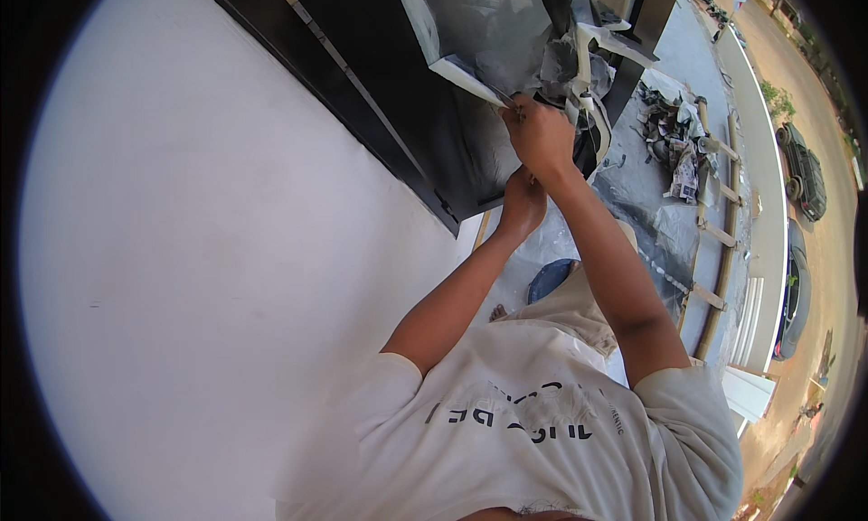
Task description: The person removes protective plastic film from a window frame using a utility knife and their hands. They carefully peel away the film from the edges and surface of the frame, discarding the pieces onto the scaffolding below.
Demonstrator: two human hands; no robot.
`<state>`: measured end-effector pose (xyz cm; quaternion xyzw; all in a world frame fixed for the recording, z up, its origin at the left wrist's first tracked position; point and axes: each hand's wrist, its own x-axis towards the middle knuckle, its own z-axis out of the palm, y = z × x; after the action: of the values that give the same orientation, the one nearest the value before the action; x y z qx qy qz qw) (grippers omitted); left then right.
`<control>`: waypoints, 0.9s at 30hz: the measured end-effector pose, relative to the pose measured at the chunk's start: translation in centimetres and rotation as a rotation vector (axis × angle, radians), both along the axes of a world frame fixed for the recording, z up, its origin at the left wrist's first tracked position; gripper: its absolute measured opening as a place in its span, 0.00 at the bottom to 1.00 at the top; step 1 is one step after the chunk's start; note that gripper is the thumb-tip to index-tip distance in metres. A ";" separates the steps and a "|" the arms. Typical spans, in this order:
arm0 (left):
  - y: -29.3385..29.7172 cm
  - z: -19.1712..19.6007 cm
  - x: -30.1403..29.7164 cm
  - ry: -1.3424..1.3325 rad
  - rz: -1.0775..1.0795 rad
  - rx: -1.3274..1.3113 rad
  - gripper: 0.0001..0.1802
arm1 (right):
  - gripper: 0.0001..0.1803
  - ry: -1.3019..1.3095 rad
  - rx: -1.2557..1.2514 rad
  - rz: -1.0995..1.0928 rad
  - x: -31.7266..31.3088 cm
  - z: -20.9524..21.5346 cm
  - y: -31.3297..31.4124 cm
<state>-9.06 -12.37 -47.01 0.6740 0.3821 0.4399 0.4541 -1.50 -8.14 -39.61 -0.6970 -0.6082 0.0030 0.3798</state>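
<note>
In front of a dark window frame [434,128], both my arms reach up and their hands meet one above the other. My right hand [542,137] is closed in a pinch at the end of a white masking strip [466,78] that runs along the lower edge of the glass [479,24]. Just below it, my left hand [524,203] is curled, its fingers partly hidden behind the right wrist; what it holds cannot be made out. Crumpled masking paper and tape [579,69] hang loosely beside my right hand.
A plain white wall [199,250] fills the left. Below right, torn paper scraps [674,137] lie by a bamboo ladder [719,232] on the plastic-covered floor. A blue round container [549,280] stands near my legs. Beyond a low wall [764,159], cars [801,173] are parked.
</note>
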 end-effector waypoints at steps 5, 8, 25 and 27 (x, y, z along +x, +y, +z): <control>0.2 -2.7 -0.8 -0.092 -0.124 -0.268 0.16 | 0.12 0.031 -0.031 -0.058 3.9 -2.5 -2.2; 2.0 -2.0 -2.2 -0.309 -0.077 -0.413 0.27 | 0.10 -0.005 -0.065 -0.075 5.4 -2.0 -3.7; 3.7 -6.2 3.3 -0.719 0.112 -0.873 0.21 | 0.13 0.076 -0.402 -0.270 13.1 -11.4 -17.0; 2.3 -6.9 3.9 -0.565 0.084 -0.922 0.20 | 0.13 0.097 -0.401 -0.305 13.3 -12.1 -18.4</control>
<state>-5.12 -10.03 -53.94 0.2444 0.4251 0.4086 0.7698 11.84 -26.51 -51.76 -0.8412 -0.4642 0.0996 0.2590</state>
